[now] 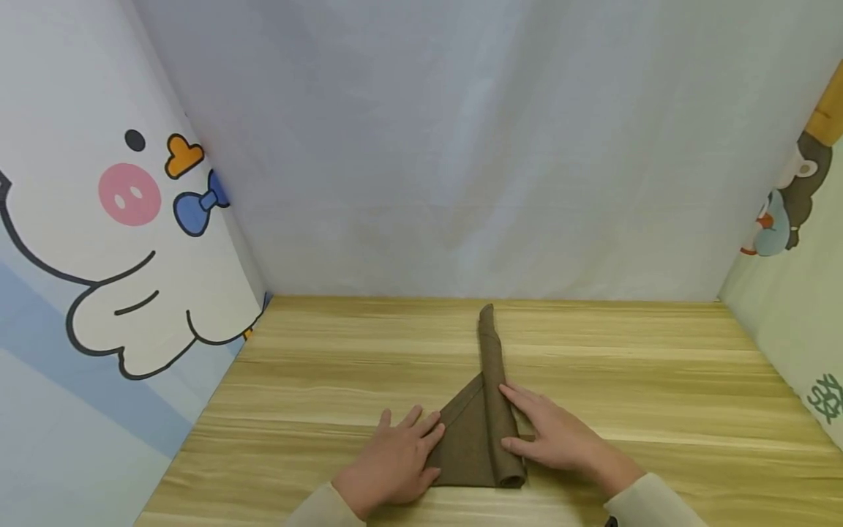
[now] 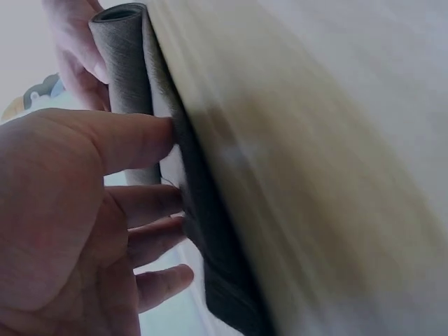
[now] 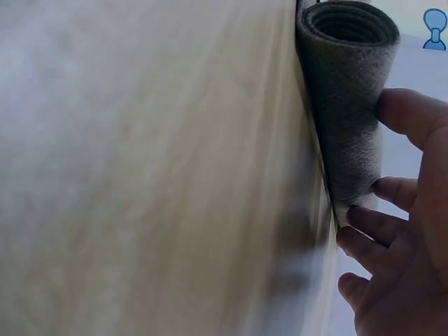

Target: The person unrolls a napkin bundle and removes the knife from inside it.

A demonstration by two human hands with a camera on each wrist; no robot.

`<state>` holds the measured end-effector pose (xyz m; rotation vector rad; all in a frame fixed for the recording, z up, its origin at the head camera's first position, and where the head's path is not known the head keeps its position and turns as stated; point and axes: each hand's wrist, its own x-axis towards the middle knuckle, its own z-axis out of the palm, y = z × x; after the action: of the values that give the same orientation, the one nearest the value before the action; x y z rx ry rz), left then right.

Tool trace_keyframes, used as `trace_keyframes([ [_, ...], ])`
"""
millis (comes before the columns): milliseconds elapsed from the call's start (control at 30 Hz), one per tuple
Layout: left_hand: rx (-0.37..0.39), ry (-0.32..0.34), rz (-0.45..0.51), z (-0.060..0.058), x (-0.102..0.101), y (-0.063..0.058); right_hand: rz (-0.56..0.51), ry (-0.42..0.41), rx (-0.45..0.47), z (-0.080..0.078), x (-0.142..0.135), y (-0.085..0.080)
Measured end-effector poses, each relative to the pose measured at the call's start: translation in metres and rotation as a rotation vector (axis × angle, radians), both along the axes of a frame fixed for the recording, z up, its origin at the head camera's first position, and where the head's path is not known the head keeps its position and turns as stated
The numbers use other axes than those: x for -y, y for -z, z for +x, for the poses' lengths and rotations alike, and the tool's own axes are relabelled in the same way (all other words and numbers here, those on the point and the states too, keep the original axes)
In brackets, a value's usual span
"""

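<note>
A dark brown cloth napkin (image 1: 464, 446) lies partly rolled on the table, its right side wound into a tube and its left side a flat flap narrowing toward the back. The tube's thin tip points to the far edge, and the near end shows a spiral of layers, plain in the right wrist view on the roll (image 3: 346, 91). My left hand (image 1: 398, 457) rests with spread fingers on the flap's left edge. With fingertips and thumb fairly straight, my right hand (image 1: 560, 435) touches the right side of the roll.
The wood-grain table (image 1: 316, 366) spreads around the cloth on all sides. Behind it hangs a pale grey curtain (image 1: 428, 161). Cartoon-printed panels flank it, a white bird (image 1: 66, 197) on the left and small animal figures (image 1: 800, 183) on the right.
</note>
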<state>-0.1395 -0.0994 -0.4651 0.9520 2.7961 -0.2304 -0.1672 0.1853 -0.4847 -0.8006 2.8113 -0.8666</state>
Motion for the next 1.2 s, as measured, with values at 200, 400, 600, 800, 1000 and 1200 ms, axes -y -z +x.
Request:
trace_keyframes([
  [200, -0.01, -0.008, 0.01, 0.004, -0.01, -0.008, -0.013, -0.002, -0.031, -0.001, -0.001, -0.002],
  [400, -0.029, -0.001, 0.022, 0.003, -0.02, -0.006, -0.011, 0.039, -0.052, -0.001, 0.005, -0.009],
  [600, -0.007, -0.004, 0.02, 0.002, -0.03, -0.008, 0.023, 0.061, -0.044, -0.003, 0.021, -0.019],
  [800, 0.018, 0.006, 0.002, 0.0, -0.037, -0.004, 0.072, 0.1, 0.002, -0.006, 0.028, -0.016],
  [1000, 0.045, -0.003, 0.033, 0.0, -0.038, 0.001, 0.091, 0.096, -0.012, -0.008, 0.029, -0.01],
  [1200, 0.061, -0.011, 0.068, -0.001, -0.036, 0.001, 0.102, 0.076, -0.026, -0.008, 0.027, -0.007],
])
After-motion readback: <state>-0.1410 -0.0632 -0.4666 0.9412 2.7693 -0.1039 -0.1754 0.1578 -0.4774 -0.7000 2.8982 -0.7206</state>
